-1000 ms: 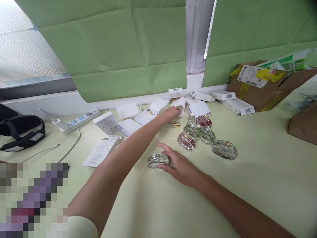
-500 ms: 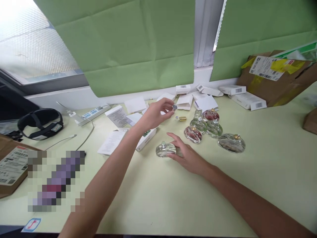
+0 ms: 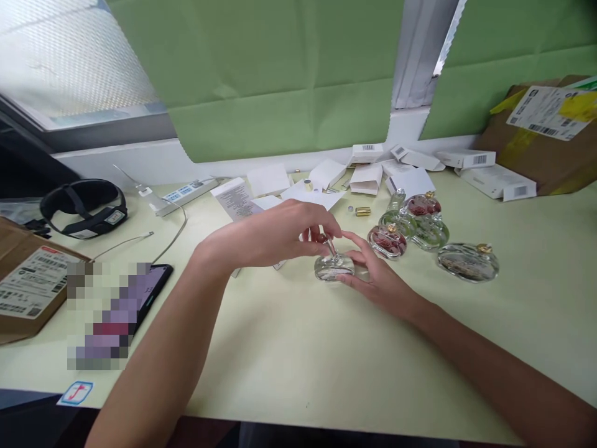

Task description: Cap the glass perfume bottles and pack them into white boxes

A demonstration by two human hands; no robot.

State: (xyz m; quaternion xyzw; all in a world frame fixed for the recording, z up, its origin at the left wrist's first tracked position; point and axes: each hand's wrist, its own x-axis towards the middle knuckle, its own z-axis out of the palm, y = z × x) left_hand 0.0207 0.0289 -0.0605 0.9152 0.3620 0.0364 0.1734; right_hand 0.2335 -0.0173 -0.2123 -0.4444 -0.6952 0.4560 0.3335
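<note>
A flat oval clear glass bottle [image 3: 334, 268] stands upright on the table between my hands. My right hand [image 3: 375, 274] is closed around its right side, thumb in front and fingers behind. Above the bottle's neck, my left hand [image 3: 305, 230] pinches a small silvery piece [image 3: 331, 246], partly hidden by the fingers. Whether that piece touches the neck I cannot tell. Right of my right hand stand similar bottles: a red-filled bottle [image 3: 387, 241], a green-filled bottle [image 3: 430, 233] and a clear bottle with a gold neck [image 3: 467, 262].
A gold cylinder [image 3: 362, 211] lies behind the hands. Opened white boxes [image 3: 366, 178] and paper line the back. At left are a phone [image 3: 152, 292], a power strip [image 3: 189, 194], a black headband [image 3: 84, 208] and a cardboard box [image 3: 32, 283]. Another cardboard box [image 3: 536, 155] stands back right.
My left hand has come down and forward, bringing the small silvery piece from above the table to the bottle's neck. My right hand still holds the bottle. The view has shifted slightly.
</note>
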